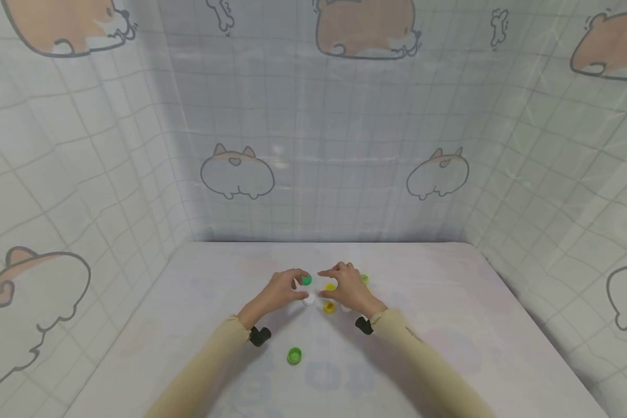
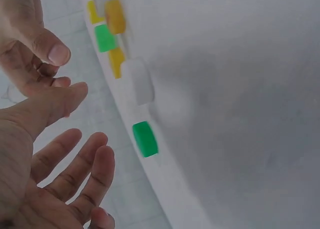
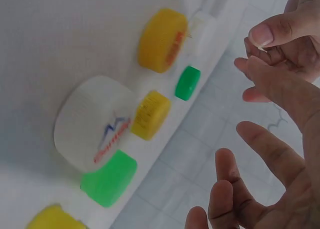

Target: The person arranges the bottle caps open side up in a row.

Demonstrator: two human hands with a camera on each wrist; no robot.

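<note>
Several plastic bottle caps lie on the table between and around two hands. My left hand [image 1: 284,287] is beside a dark green cap [image 1: 306,280] and a white cap [image 1: 309,300], its fingers loosely bent and apart. My right hand [image 1: 349,288] hovers by two yellow caps, one farther [image 1: 330,287] and one nearer [image 1: 329,307], with thumb and fingers spread. Both wrist views show nothing in either hand. In the right wrist view stand a large white cap [image 3: 82,124] with red and blue print, an orange-yellow cap [image 3: 157,41] and a light green cap [image 3: 112,179].
A green cap [image 1: 294,356] lies apart, nearer the front, its hollow side up. Another light green cap [image 1: 364,278] sits just beyond the right hand. The pale table [image 1: 214,360] is enclosed by curtains [image 1: 339,116] printed with a grid and cartoon dogs.
</note>
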